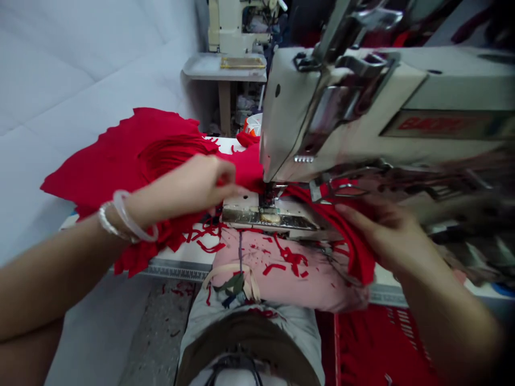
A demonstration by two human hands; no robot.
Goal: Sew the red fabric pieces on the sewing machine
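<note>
My left hand [205,182], blurred and wearing two pale bracelets on its wrist, hovers left of the needle area with curled fingers. Its thumb and a fingertip point towards the presser foot [269,195]; whether anything is pinched there I cannot make out. My right hand [386,230] grips a folded red fabric piece [362,257] on the right of the sewing machine [298,118]. This fabric curves back to the needle area. A stack of cut red fabric pieces [120,145] lies to the left, behind and under my left forearm.
Red scraps [293,260] litter a pink cloth [249,273] at the table's front edge. A measuring tape [177,271] runs along that edge. Behind stands another machine [229,27] beside a small white table [197,67]. More red fabric [378,343] hangs or lies below right.
</note>
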